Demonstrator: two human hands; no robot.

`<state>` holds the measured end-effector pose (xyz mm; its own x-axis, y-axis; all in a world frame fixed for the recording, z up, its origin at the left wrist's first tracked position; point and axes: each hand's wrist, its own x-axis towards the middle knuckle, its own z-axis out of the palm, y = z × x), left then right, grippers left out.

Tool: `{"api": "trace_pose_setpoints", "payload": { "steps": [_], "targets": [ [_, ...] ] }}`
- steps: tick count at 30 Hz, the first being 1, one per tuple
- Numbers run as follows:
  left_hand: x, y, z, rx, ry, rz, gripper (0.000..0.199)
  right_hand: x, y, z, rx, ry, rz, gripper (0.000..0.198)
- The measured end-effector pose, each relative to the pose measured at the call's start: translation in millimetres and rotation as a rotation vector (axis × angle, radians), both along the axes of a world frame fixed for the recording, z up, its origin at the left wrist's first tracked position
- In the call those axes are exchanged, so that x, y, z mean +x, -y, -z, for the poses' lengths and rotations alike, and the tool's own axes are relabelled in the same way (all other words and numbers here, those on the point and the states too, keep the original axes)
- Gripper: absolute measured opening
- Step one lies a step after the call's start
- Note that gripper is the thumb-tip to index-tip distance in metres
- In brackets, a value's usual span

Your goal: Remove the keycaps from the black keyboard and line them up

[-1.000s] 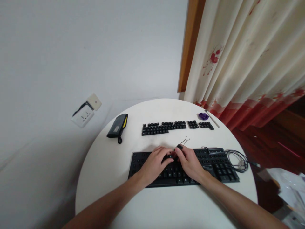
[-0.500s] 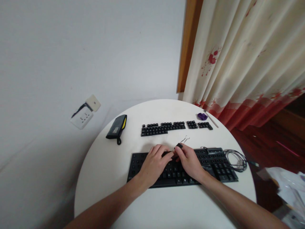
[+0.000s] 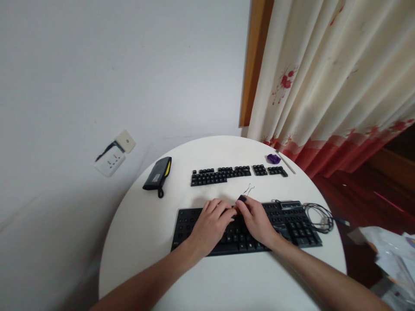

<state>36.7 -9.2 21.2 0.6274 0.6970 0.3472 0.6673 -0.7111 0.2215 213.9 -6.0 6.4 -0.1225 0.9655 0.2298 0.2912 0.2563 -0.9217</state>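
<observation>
A black keyboard (image 3: 227, 248) lies near the middle of the round table, with keycaps gone from parts of its left side and upper rows. My right hand (image 3: 257, 222) is closed on a wire keycap puller (image 3: 241, 198), its black handle between thumb and fingers and its two thin wires pointing up and away. My left hand (image 3: 210, 222) rests over the left half of the keyboard, fingers bent and their tips meeting the right hand's fingertips. Whatever lies between those left fingertips is hidden. Beyond the keyboard, loose black keycaps (image 3: 210, 178) are laid out in rows.
On the white table (image 3: 136, 242) a dark pouch (image 3: 157, 173) with a yellow edge lies at left. A purple crumpled cloth (image 3: 273, 159) and a thin brush (image 3: 285, 162) lie at back right. The coiled cable (image 3: 324, 220) sits by the keyboard's right end. Plastic bags (image 3: 385, 250) stand beyond the table.
The keycap puller has tilted slightly in my right hand. My left fingers have curled in a little toward it. The whole view has shifted slightly; the keycaps and keyboard stay put.
</observation>
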Motion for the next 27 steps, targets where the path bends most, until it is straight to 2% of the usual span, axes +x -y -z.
{"api": "trace_pose_setpoints", "payload": {
  "steps": [8,11,14,16,18,23,27],
  "targets": [
    [-0.9,-1.6,2.2,0.037,0.031,0.045,0.018,-0.5,0.9,1.1,0.006,0.013,0.018,0.030],
    [-0.3,-0.9,0.4,0.002,0.133,0.067,0.015,-0.5,0.0,-0.2,-0.018,-0.013,0.031,0.032],
    [-4.9,-7.7,-3.6,-0.071,0.304,0.008,0.010,0.6,-1.1,-2.6,-0.025,-0.045,0.049,0.034],
    [-9.9,-19.7,-7.1,-0.095,0.379,-0.072,0.010,1.9,-2.1,-3.6,-0.026,-0.068,0.058,0.036],
    [-12.6,-37.7,-9.6,-0.098,0.368,-0.131,0.012,3.0,-3.2,-3.6,-0.028,-0.088,0.063,0.037],
    [5.2,-89.7,-4.0,-0.108,0.157,-0.170,0.013,3.1,-4.4,-1.7,-0.015,-0.099,0.058,0.036],
    [27.8,-116.2,9.3,-0.097,0.055,-0.216,0.012,2.3,-3.2,-3.1,0.000,-0.094,0.052,0.034]
  ]
}}
